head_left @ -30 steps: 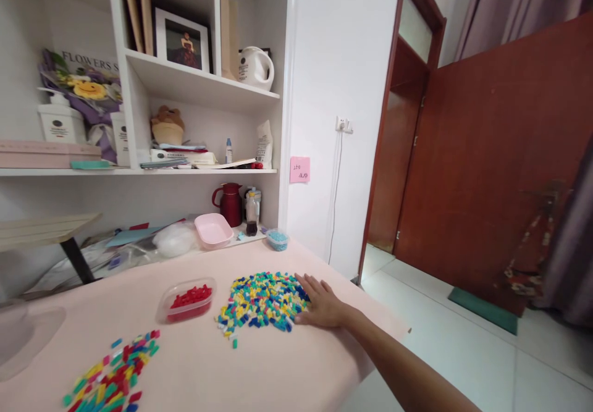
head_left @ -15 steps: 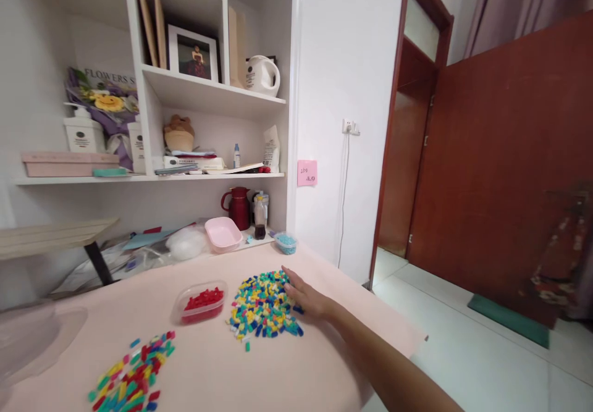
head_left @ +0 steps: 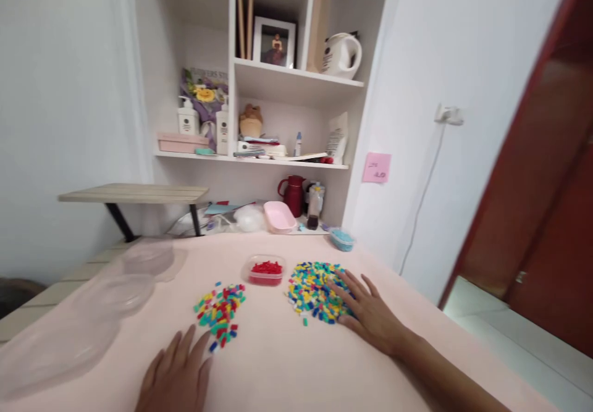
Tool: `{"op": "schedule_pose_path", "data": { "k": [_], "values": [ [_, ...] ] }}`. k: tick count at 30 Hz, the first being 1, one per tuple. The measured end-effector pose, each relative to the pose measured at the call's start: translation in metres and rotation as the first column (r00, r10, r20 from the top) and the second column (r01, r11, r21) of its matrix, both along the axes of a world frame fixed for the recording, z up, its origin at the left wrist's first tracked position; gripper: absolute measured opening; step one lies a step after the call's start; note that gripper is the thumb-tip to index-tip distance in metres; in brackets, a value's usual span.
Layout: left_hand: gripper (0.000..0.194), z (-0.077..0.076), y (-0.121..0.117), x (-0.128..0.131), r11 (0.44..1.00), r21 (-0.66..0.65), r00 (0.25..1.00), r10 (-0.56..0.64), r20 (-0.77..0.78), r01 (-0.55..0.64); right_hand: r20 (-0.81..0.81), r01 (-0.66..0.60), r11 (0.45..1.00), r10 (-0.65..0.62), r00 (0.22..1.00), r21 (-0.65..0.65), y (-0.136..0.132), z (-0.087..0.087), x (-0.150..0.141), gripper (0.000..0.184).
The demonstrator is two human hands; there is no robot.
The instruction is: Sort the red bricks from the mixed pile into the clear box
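My right hand (head_left: pixel 370 312) is open, fingers spread over the right edge of a large pile of small mixed-colour plastic pieces (head_left: pixel 311 291). My left hand (head_left: pixel 178 372) is open too, its fingertips just in front of a smaller pile of similar pieces (head_left: pixel 217 307), many of them red. Neither hand has anything in its grip. Behind and between the piles is a clear plastic box (head_left: pixel 252 274) holding red pieces (head_left: pixel 267 269). A second clear box (head_left: pixel 341 239) with light blue pieces stands at the table's back right.
Clear plastic containers (head_left: pixel 125 294) line the table's left side. A pink tray (head_left: pixel 279 216), a dark red jug (head_left: pixel 293 196) and a bottle (head_left: pixel 315 205) stand at the back below the shelves (head_left: pixel 296 160). A small wooden rack (head_left: pixel 134 193) rises at the back left.
The view has swung left, bringing my left hand and more clear containers into sight. My right hand stays at the large pile's right side, its fingers now more spread.
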State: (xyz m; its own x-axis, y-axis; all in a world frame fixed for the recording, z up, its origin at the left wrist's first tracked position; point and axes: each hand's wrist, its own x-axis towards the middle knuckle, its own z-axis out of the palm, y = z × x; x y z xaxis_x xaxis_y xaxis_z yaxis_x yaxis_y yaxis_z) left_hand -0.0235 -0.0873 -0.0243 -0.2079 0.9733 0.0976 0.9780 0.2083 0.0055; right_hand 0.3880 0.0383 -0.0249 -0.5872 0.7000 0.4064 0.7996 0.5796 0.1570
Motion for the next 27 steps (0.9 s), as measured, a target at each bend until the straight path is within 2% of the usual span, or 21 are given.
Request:
{"op": "schedule_pose_path", "data": {
  "k": [3,6,9,12,14,16,18,23,27],
  "values": [
    [0.054,0.021,-0.008,0.011,0.998,-0.061,0.999,0.016,0.038,-0.014,-0.059,0.04,0.992,-0.033,0.998,0.122,0.013,0.004,-0.014,0.058],
    [0.053,0.016,-0.01,0.009,1.0,-0.013,0.997,0.006,0.082,-0.005,-0.227,-0.005,0.995,0.029,0.973,0.103,0.005,0.024,-0.051,0.045],
    [0.053,0.003,-0.009,0.003,0.997,0.075,0.993,-0.01,0.119,0.001,-0.437,-0.205,0.975,0.148,0.887,-0.087,-0.014,0.044,-0.105,0.034],
    [0.051,-0.003,-0.01,-0.001,0.992,0.124,0.989,-0.027,0.146,0.009,-0.583,-0.374,0.874,0.136,0.801,-0.311,-0.028,0.05,-0.157,0.027],
    [0.048,-0.001,-0.011,0.0,0.99,0.136,0.986,-0.045,0.162,0.023,-0.598,-0.422,0.793,0.092,0.796,-0.44,-0.031,0.046,-0.183,0.028],
    [0.047,0.004,-0.013,0.002,0.99,0.134,0.984,-0.057,0.169,0.035,-0.548,-0.423,0.736,0.085,0.832,-0.528,-0.031,0.041,-0.203,0.032],
    [0.046,0.008,-0.013,0.004,0.992,0.119,0.984,-0.062,0.166,0.042,-0.484,-0.395,0.735,0.104,0.869,-0.551,-0.031,0.037,-0.217,0.034],
    [0.048,0.01,-0.014,0.007,0.995,0.086,0.985,-0.059,0.165,0.045,-0.354,-0.291,0.802,0.108,0.929,-0.521,-0.034,0.033,-0.236,0.035],
    [0.052,0.008,-0.013,0.006,0.997,0.052,0.981,-0.066,0.18,0.057,-0.42,-0.337,0.808,0.124,0.899,-0.483,-0.031,0.025,-0.237,0.033]
  ]
}}
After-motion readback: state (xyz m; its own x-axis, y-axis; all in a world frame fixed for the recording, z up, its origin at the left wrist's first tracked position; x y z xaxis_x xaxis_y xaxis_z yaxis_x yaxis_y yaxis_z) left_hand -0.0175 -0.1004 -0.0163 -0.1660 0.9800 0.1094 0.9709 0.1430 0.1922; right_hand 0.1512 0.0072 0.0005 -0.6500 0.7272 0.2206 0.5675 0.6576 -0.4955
